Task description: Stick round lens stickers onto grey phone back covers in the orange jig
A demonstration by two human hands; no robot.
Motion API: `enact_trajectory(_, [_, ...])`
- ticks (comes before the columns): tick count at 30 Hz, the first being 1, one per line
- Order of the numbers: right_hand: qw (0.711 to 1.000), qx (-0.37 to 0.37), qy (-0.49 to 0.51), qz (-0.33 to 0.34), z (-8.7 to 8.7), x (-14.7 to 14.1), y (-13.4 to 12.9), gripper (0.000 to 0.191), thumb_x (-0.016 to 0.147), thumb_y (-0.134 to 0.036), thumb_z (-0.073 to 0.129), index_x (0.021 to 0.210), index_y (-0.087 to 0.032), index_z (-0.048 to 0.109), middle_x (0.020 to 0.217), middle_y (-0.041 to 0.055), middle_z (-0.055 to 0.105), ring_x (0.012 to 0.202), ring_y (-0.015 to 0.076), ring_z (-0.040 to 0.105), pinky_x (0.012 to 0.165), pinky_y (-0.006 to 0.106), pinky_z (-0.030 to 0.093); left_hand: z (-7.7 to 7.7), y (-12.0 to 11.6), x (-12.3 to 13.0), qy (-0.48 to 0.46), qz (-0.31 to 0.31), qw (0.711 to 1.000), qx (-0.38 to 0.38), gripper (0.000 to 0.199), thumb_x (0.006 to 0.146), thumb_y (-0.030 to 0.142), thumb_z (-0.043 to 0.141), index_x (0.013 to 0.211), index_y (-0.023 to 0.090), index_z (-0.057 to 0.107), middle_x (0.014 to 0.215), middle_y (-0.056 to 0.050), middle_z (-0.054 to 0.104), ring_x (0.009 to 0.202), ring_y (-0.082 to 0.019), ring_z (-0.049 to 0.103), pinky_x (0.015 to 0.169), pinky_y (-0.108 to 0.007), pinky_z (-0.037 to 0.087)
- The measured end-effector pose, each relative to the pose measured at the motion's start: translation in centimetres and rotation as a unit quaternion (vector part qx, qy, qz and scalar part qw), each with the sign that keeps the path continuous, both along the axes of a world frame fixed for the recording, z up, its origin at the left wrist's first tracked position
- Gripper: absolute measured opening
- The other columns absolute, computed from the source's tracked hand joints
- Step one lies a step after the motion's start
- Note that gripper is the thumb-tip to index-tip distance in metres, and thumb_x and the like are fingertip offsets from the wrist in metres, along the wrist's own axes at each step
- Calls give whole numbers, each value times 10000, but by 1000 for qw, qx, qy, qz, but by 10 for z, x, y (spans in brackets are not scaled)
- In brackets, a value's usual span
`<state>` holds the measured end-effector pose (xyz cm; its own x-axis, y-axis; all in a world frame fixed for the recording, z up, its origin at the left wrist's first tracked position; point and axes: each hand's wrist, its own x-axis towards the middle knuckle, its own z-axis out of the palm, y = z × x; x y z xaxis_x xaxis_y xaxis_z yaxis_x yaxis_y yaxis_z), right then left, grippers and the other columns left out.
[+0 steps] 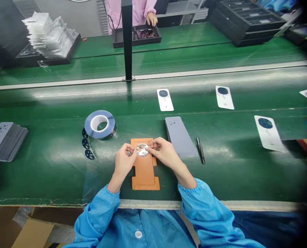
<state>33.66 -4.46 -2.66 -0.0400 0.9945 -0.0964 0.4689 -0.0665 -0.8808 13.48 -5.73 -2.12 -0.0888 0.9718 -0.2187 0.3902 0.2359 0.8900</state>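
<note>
Between my two hands is a round silver disc with holes [142, 150], over the upper part of an orange fixture plate [144, 174]. My left hand [125, 156] pinches the disc's left edge with thumb and forefinger. From the other side, my right hand [163, 151] grips its right edge in the same way. A grey phone back panel [180, 136] with camera holes lies just right of the fixture, apparently on top of others. Black tweezers [201, 150] rest beside it. To the left is a roll of blue film tape [100, 124], with dark round stickers [85, 143] trailing from it.
Several white panels with dark discs [165, 100] lie on the green belt [52, 165]. Grey panels [7, 141] are stacked at the left. A black post [127, 41] stands ahead. Across the line, a person in pink [140, 13] reaches into a black tray [148, 36].
</note>
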Motion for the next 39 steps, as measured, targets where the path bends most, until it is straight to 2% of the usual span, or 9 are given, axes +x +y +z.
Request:
enact_trajectory(10, [990,-91,105,0,0,6,-4,309,794,-438,751,944,-177,680,783,28,680,717,186,669,717,339,549,2,0,-1,5,-7,1000,-4,87,760,226,658,806,201,589,728,39,599,544,-84,478,555,-217,370])
enact_trajectory(18, [997,-51,55,-5,-4,1,-7,233,803,-367,714,944,-185,678,824,21,656,755,174,636,731,325,530,-2,1,-5,15,-25,1000,6,101,793,268,645,834,191,594,743,37,606,536,-79,447,556,-214,364])
enact_trajectory(23, [999,-26,42,22,14,11,-12,188,845,-281,630,1003,-194,682,855,32,674,771,180,675,747,332,553,0,0,-5,42,-33,998,20,87,803,272,628,826,196,591,753,34,620,555,-87,471,585,-221,377])
enact_trajectory(25, [999,35,-14,10,24,29,-3,204,872,-285,605,1037,-209,698,905,49,685,825,201,682,776,354,559,0,0,-4,45,-35,998,21,78,801,265,624,828,200,590,754,37,622,555,-89,477,590,-223,379])
enact_trajectory(28, [979,134,-154,-7,36,69,30,316,879,-322,624,1170,-230,704,1136,102,674,1054,274,654,966,454,518,1,0,-4,47,-32,998,13,76,790,260,628,824,205,588,733,42,620,559,-96,496,593,-225,383])
enact_trajectory(30, [963,133,-234,-2,39,97,57,502,845,-381,696,1324,-238,649,1357,141,588,1279,346,544,1099,523,423,1,0,-3,52,-31,998,9,73,777,254,634,803,208,583,710,45,618,566,-102,513,600,-228,385])
enact_trajectory(32, [957,86,-275,22,38,118,80,597,823,-424,737,1379,-241,619,1452,154,530,1379,376,460,1146,543,370,0,-1,-3,59,-33,998,13,71,770,251,634,786,211,578,702,46,621,574,-108,525,605,-231,384])
enact_trajectory(36, [966,28,-252,56,33,132,99,529,848,-440,718,1324,-219,657,1392,143,600,1306,322,558,1120,476,422,-6,-1,-6,53,-12,998,42,34,776,204,588,782,215,557,682,52,616,556,-106,534,598,-230,380])
enact_trajectory(39, [971,71,-229,2,43,128,93,487,806,-427,755,1231,-195,705,1288,136,673,1190,309,630,1053,468,474,-10,-2,-10,21,-6,998,56,32,778,180,573,795,207,568,686,47,619,535,-99,537,587,-227,392])
